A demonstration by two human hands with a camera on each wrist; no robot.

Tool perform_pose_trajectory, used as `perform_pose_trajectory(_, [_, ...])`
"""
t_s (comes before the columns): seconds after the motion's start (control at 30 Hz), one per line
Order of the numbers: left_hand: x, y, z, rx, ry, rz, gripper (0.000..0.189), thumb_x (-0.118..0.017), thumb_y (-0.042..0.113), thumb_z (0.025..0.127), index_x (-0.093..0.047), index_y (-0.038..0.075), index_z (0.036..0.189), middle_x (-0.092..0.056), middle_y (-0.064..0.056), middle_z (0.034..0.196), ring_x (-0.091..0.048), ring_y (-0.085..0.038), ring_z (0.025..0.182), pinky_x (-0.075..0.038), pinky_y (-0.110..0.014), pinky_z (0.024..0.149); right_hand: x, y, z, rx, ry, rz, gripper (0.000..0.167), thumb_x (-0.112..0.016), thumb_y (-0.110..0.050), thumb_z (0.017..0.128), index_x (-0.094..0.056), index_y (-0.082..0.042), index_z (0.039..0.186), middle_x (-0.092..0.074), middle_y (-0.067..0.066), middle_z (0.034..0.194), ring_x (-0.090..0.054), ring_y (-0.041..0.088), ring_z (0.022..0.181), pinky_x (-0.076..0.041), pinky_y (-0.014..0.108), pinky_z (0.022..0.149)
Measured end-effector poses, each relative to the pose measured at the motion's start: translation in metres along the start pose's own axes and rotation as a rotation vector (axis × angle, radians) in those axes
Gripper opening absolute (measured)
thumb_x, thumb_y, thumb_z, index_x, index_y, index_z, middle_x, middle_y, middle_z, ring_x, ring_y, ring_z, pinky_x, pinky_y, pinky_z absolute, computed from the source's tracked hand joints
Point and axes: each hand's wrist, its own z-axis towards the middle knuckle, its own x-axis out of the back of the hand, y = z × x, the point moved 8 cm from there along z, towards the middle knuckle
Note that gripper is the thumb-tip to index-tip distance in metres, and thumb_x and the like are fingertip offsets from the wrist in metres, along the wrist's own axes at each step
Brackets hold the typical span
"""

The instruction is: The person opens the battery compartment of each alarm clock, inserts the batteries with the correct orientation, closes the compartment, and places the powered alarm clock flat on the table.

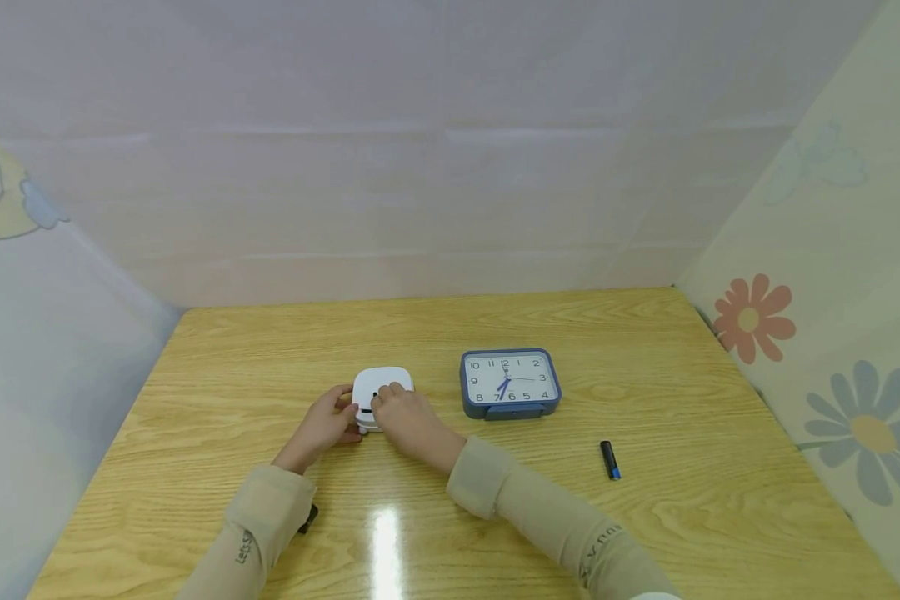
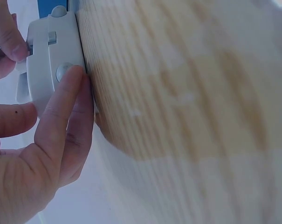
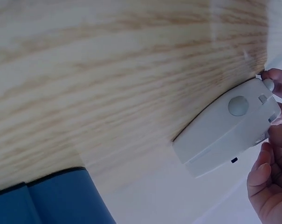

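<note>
A small white rounded-square device (image 1: pixel 382 377) with round knobs along its side lies on the table, a dark slot in its upper face. My left hand (image 1: pixel 327 421) grips its left side. In the left wrist view the left thumb (image 2: pixel 15 119) is on its upper edge and a fingertip touches a knob (image 2: pixel 64 71). My right hand (image 1: pixel 412 421) is over the top, its curled fingertips pinching at a part by the slot. What lies under those fingertips is mostly hidden. The right wrist view shows the device (image 3: pixel 220 133) side-on, with the right fingers (image 3: pixel 266 186) at its edge.
A blue desk clock (image 1: pixel 510 383) with a white face lies to the right of the device. Further right is a small black cylinder with a blue end (image 1: pixel 610 460). Another small black object (image 1: pixel 308 518) shows partly beside the left sleeve. Printed cloth walls surround the wooden table (image 1: pixel 330 333).
</note>
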Motion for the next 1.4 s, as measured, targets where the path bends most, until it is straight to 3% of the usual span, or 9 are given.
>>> perform_pose_trajectory(0.2, [0.0,0.0,0.0,0.006,0.003,0.001,0.043,-0.037,0.003,0.097,-0.026,-0.005,0.138,-0.041,-0.032,0.119,-0.062,-0.028,0.082,-0.056,-0.034,0.068,0.004,-0.002,0.001,0.023,-0.008,-0.055,0.011,-0.059,-0.012,0.085,-0.067,-0.009,0.092,-0.058,0.001,0.082,-0.051,0.011,0.07,-0.046,0.016,0.053])
perform_pose_trajectory(0.67, [-0.001,-0.002,0.003,-0.002,0.011,-0.024,0.042,-0.038,0.001,0.096,-0.027,-0.007,0.136,-0.043,-0.03,0.114,-0.062,-0.023,0.075,-0.056,-0.033,0.065,0.004,-0.004,0.008,-0.025,-0.067,-0.057,0.008,-0.06,-0.012,0.085,-0.068,-0.009,0.086,-0.057,0.0,0.073,-0.05,0.011,0.063,-0.044,0.018,0.048])
perform_pose_trajectory(0.97, [-0.001,-0.003,0.001,0.003,0.009,0.002,0.043,-0.037,0.002,0.097,-0.027,-0.005,0.138,-0.042,-0.031,0.119,-0.062,-0.023,0.077,-0.056,-0.033,0.066,0.003,-0.004,0.009,-0.016,-0.086,-0.061,0.009,-0.059,-0.012,0.086,-0.068,-0.009,0.086,-0.058,0.0,0.074,-0.051,0.01,0.064,-0.045,0.018,0.048])
perform_pose_trajectory(1.2, [0.0,-0.002,0.001,-0.001,0.007,-0.001,0.043,-0.037,0.003,0.097,-0.026,-0.005,0.138,-0.041,-0.033,0.122,-0.062,-0.025,0.08,-0.056,-0.034,0.067,-0.005,0.003,0.008,-0.058,-0.17,0.082,0.011,-0.061,-0.011,0.086,-0.069,-0.01,0.093,-0.061,0.001,0.083,-0.055,0.012,0.073,-0.05,0.019,0.061])
perform_pose_trajectory(1.4, [0.0,-0.001,0.001,-0.012,0.001,0.007,0.043,-0.036,0.003,0.097,-0.025,-0.006,0.138,-0.04,-0.033,0.122,-0.062,-0.027,0.082,-0.055,-0.035,0.068,-0.008,0.016,0.007,-0.125,-0.144,0.259,0.008,-0.063,-0.015,0.085,-0.068,-0.009,0.086,-0.059,0.0,0.077,-0.055,0.011,0.068,-0.048,0.019,0.058])
